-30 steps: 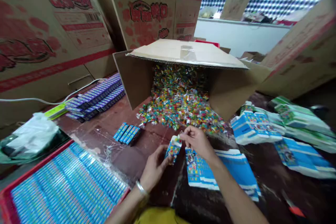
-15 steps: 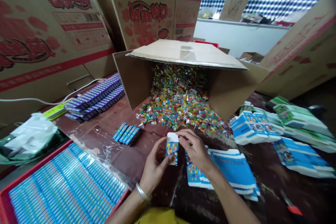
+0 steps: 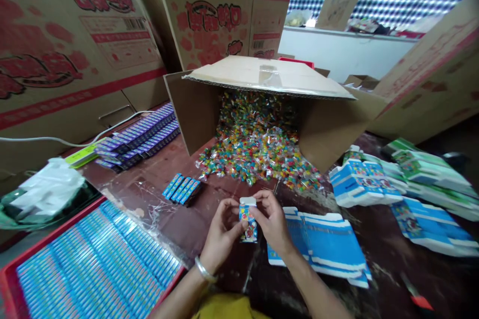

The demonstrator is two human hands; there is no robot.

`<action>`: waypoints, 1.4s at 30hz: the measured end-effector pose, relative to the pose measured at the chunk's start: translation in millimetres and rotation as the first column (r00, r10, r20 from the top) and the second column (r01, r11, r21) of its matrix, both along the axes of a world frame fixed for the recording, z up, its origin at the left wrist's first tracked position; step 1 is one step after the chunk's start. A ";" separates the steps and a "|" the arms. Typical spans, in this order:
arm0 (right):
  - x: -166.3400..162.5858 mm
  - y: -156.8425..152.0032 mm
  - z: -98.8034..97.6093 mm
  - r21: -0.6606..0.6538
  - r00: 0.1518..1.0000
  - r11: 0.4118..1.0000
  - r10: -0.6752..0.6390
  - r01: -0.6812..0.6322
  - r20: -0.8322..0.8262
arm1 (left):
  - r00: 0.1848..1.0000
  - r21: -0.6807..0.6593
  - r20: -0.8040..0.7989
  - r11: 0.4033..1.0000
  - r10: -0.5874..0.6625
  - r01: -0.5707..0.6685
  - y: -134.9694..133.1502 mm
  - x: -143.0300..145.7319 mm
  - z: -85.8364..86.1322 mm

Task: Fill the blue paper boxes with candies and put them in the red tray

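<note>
Small box [image 3: 248, 222] held upright above table [image 3: 194, 229], white top flap open. Left hand [image 3: 221, 237] grips left side; right hand [image 3: 272, 222] grips right side, fingertips at flap. Flat blanks [image 3: 329, 239] just right of hands. Candy heap [image 3: 258, 154] beyond, spilling from tipped carton [image 3: 269, 79]. Red tray [image 3: 11, 279] (packed with blue boxes) at lower left. Four loose boxes [image 3: 181, 190] near tray.

Red tray [image 3: 11, 279] (full of blue boxes [image 3: 97, 264]) lower left.
</note>
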State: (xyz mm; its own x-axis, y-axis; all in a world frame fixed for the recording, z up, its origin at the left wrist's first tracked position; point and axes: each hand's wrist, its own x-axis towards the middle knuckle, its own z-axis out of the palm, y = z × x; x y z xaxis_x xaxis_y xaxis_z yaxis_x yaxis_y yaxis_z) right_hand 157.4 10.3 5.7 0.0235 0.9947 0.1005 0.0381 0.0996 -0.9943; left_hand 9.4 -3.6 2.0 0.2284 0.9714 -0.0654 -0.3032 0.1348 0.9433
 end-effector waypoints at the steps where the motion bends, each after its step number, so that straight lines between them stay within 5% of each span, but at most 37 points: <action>1: -0.7 0.3 0.1 0.000 1.000 1.000 -0.005 0.005 -0.023 | 1.000 -0.006 0.001 1.000 0.007 -0.007 0.1 -0.5 -0.5; 16: 11.2 19.3 2.5 -0.177 0.987 0.972 0.161 -0.155 0.019 | 0.962 0.078 -0.272 0.997 0.002 0.020 -6.1 -6.1 7.2; 23: 9.6 6.5 12.7 -0.041 0.949 0.982 0.187 -0.182 0.254 | 0.976 0.026 -0.216 0.999 -0.037 0.043 -0.2 -14.9 3.3; 26: 9.6 -2.3 15.2 -0.024 0.868 0.949 0.298 -0.315 0.397 | 0.992 -0.019 -0.123 1.000 -0.001 -0.002 6.5 -18.1 2.3; 29: 6.8 -6.4 11.0 0.034 0.792 0.942 0.260 -0.333 0.552 | 0.997 -0.072 -0.066 0.996 0.039 -0.044 10.9 -17.2 -0.3; 34: 2.1 -5.2 1.5 0.102 0.739 0.940 0.185 -0.325 0.648 | 0.974 -0.087 -0.226 0.995 0.024 -0.045 18.4 -26.3 -5.0; 36: 5.7 -4.0 0.0 0.071 0.719 0.940 0.204 -0.333 0.665 | 0.864 0.046 -0.497 0.996 0.086 -0.073 26.1 -39.6 -3.4; 37: 9.4 -3.1 -0.3 0.060 0.716 0.946 0.199 -0.319 0.669 | 0.737 0.156 -0.652 0.983 0.178 -0.098 31.2 -47.8 -2.0; 40: 27.0 0.3 -1.3 0.072 0.725 0.976 0.101 -0.203 0.681 | 0.192 0.431 -0.882 0.901 0.430 -0.041 49.1 -73.2 1.6; 42: 42.6 2.7 -2.6 0.098 0.721 0.989 0.011 -0.109 0.693 | -0.064 0.456 -0.887 0.890 0.456 0.023 60.4 -87.0 1.5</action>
